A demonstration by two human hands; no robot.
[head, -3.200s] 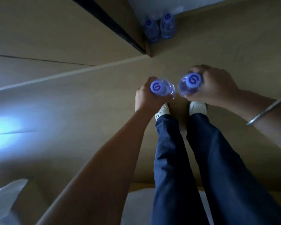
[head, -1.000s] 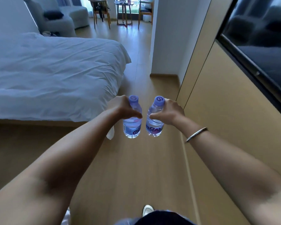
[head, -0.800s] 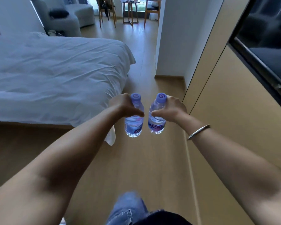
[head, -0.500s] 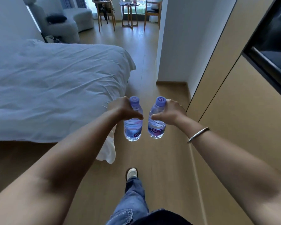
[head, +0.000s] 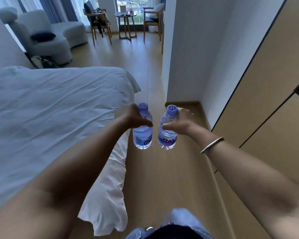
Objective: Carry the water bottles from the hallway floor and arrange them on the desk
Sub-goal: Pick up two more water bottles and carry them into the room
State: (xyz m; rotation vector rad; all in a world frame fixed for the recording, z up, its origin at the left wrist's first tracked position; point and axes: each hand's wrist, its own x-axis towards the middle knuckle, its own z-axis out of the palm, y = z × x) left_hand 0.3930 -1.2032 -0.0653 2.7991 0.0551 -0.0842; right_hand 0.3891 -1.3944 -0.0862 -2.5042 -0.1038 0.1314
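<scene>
Wooden floor | left grip holds left bottle | right grip holds right bottle

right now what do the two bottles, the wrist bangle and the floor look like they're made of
Left bottle and right bottle: clear thin plastic, seemingly; the floor shows through, the caps are opaque lilac.
Bangle: probably polished metal, silvery with a bright glint.
Floor: wood or wood-look laminate, with tan planks, faint seams and a matte sheen.
</scene>
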